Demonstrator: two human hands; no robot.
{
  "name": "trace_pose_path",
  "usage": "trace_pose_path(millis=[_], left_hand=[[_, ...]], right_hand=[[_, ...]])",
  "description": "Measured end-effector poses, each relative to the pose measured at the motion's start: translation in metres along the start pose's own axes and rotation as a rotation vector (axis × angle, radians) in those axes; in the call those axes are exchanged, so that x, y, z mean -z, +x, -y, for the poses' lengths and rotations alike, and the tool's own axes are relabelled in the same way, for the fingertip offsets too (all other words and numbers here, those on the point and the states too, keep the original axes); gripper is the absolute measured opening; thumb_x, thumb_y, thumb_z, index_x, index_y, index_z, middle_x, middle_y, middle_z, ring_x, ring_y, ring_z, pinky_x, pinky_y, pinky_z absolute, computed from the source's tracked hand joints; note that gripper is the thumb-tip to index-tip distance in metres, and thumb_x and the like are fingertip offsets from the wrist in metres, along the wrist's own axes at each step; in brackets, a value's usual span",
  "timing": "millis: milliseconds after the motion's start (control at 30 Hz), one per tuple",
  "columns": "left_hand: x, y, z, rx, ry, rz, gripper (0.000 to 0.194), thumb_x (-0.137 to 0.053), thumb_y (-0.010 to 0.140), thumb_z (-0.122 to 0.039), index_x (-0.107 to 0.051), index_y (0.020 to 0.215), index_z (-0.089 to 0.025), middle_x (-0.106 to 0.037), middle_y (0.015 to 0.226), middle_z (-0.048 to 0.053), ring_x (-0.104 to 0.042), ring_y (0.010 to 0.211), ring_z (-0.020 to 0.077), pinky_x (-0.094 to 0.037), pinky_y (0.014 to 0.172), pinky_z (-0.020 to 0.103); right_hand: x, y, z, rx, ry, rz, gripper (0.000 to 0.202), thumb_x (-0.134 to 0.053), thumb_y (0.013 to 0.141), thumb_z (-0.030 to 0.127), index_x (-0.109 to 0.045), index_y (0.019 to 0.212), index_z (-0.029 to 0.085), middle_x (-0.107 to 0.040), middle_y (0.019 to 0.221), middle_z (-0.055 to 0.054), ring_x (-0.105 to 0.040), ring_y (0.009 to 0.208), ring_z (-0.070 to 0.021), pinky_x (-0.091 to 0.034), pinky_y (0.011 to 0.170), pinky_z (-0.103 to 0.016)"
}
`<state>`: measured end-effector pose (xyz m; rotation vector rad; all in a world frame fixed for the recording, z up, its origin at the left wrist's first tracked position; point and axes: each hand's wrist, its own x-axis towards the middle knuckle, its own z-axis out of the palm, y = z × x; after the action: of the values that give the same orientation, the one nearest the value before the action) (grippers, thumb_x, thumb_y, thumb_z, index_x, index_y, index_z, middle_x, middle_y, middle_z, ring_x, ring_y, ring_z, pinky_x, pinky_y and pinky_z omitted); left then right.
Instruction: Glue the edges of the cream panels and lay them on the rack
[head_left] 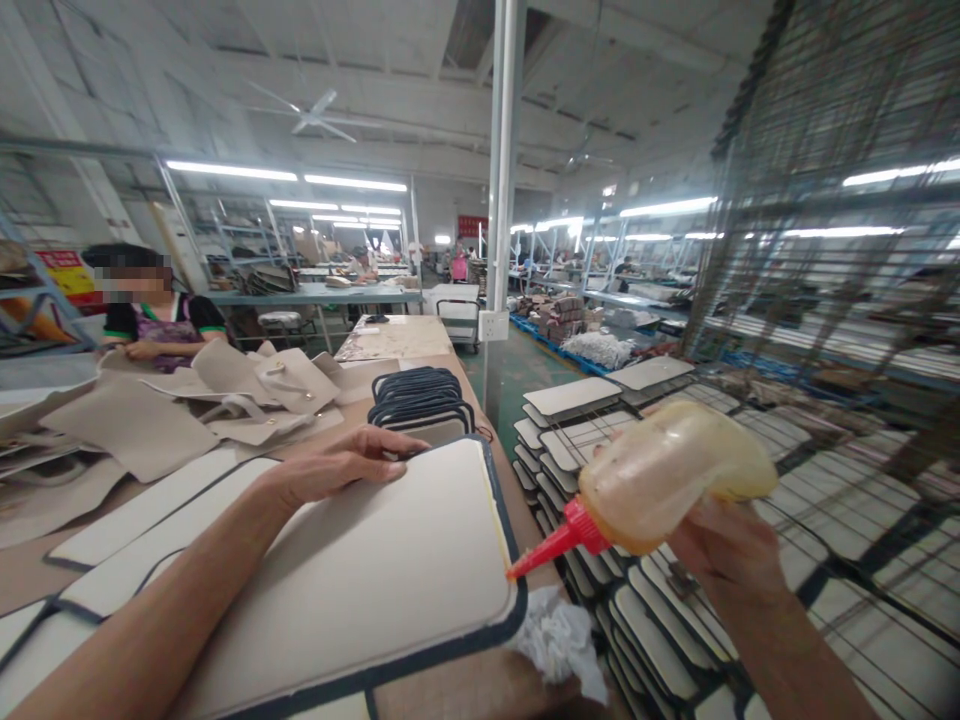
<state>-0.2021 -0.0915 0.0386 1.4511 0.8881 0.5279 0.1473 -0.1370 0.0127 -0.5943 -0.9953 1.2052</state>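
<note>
My left hand grips the far edge of a cream panel with dark edging, thumb on top and fingers along the rim. In my right hand is a translucent squeeze bottle of yellowish glue, tilted so its red nozzle points down to the left. The nozzle tip touches or nearly touches the panel's right border, close to the near corner. A thin yellow glue line runs along that border beyond the tip. More cream panels lie under my left forearm.
Dark-edged pieces are stacked past the panel. Beige cut parts with handles heap at the left, where a co-worker sits. Crumpled white tissue lies by the near corner. Wire racks of panels stand right; a pole rises ahead.
</note>
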Motion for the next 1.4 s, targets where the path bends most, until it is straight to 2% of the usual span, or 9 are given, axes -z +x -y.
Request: trace_pose_path(millis=[133, 233, 367, 467, 567, 700, 967, 1200, 1400], left_hand=[[0.003, 0.002, 0.004, -0.026, -0.042, -0.033, 0.044, -0.062, 0.081, -0.026, -0.059, 0.124, -0.021, -0.072, 0.104, 0.007, -0.067, 0.083, 0.0199, -0.051, 0.069, 0.023], [0.005, 0.004, 0.008, -0.030, -0.113, -0.086, 0.043, -0.062, 0.081, -0.023, -0.059, 0.124, -0.021, -0.072, 0.102, 0.008, -0.068, 0.080, 0.0189, -0.051, 0.068, 0.023], [0.004, 0.007, 0.016, -0.080, -0.226, -0.124, 0.046, -0.064, 0.079, -0.023, -0.059, 0.125, -0.020, -0.072, 0.104, 0.010, -0.068, 0.084, 0.0225, -0.053, 0.071, 0.028], [0.002, 0.012, 0.024, -0.106, -0.286, -0.170, 0.047, -0.066, 0.077, -0.023, -0.060, 0.123, -0.022, -0.071, 0.104, 0.011, -0.068, 0.083, 0.0243, -0.054, 0.069, 0.029], [-0.002, 0.020, 0.031, -0.127, -0.343, -0.235, 0.046, -0.069, 0.075, -0.023, -0.063, 0.120, -0.021, -0.072, 0.102, 0.011, -0.069, 0.081, 0.0245, -0.054, 0.066, 0.028], [-0.008, 0.030, 0.043, -0.158, -0.424, -0.308, 0.048, -0.071, 0.072, -0.021, -0.063, 0.119, -0.020, -0.073, 0.099, 0.010, -0.069, 0.077, 0.0228, -0.055, 0.064, 0.027], [-0.018, 0.051, 0.058, -0.195, -0.507, -0.381, 0.053, -0.072, 0.071, -0.019, -0.059, 0.122, -0.019, -0.073, 0.096, 0.008, -0.069, 0.076, 0.0205, -0.056, 0.064, 0.025], [-0.025, 0.065, 0.059, -0.185, -0.566, -0.388, 0.062, -0.074, 0.069, -0.018, -0.053, 0.127, -0.017, -0.074, 0.090, 0.008, -0.069, 0.068, 0.0195, -0.056, 0.059, 0.026], [-0.025, 0.076, 0.061, -0.191, -0.555, -0.362, 0.059, -0.074, 0.070, -0.021, -0.054, 0.125, -0.017, -0.073, 0.091, 0.008, -0.069, 0.068, 0.0184, -0.055, 0.058, 0.025]], right_hand=[[-0.001, -0.004, 0.000, 0.039, 0.015, -0.042, 0.064, -0.083, 0.055, 0.034, -0.060, 0.115, 0.030, -0.069, 0.103, -0.005, -0.062, 0.099, -0.0291, -0.050, 0.089, -0.043], [0.002, -0.007, -0.004, 0.095, 0.021, -0.101, 0.061, -0.081, 0.059, 0.032, -0.059, 0.116, 0.032, -0.069, 0.103, -0.006, -0.060, 0.104, -0.0291, -0.045, 0.096, -0.045], [0.006, -0.009, -0.014, 0.231, 0.000, -0.165, 0.063, -0.081, 0.059, 0.033, -0.059, 0.118, 0.029, -0.069, 0.102, -0.008, -0.062, 0.099, -0.0312, -0.049, 0.090, -0.049], [0.007, -0.011, -0.024, 0.365, 0.019, -0.275, 0.063, -0.082, 0.058, 0.029, -0.060, 0.117, 0.028, -0.070, 0.097, -0.007, -0.067, 0.084, -0.0273, -0.056, 0.078, -0.041], [0.006, -0.013, -0.030, 0.401, 0.047, -0.337, 0.055, -0.081, 0.059, 0.022, -0.064, 0.111, 0.029, -0.072, 0.086, -0.002, -0.068, 0.069, -0.0190, -0.057, 0.068, -0.027], [0.005, -0.010, -0.032, 0.462, 0.054, -0.388, 0.039, -0.082, 0.058, 0.021, -0.070, 0.095, 0.027, -0.071, 0.073, 0.002, -0.066, 0.062, -0.0135, -0.055, 0.067, -0.020], [0.003, -0.001, -0.029, 0.435, 0.044, -0.386, 0.026, -0.085, 0.055, 0.024, -0.070, 0.076, 0.024, -0.068, 0.065, 0.002, -0.064, 0.064, -0.0119, -0.054, 0.066, -0.019], [0.008, 0.005, -0.035, 0.352, 0.032, -0.375, 0.039, -0.086, 0.050, 0.025, -0.070, 0.086, 0.026, -0.070, 0.075, 0.001, -0.066, 0.070, -0.0145, -0.055, 0.066, -0.021], [0.015, 0.006, -0.040, 0.307, -0.020, -0.300, 0.058, -0.085, 0.054, 0.028, -0.065, 0.108, 0.027, -0.071, 0.083, -0.002, -0.067, 0.072, -0.0185, -0.056, 0.069, -0.027]])
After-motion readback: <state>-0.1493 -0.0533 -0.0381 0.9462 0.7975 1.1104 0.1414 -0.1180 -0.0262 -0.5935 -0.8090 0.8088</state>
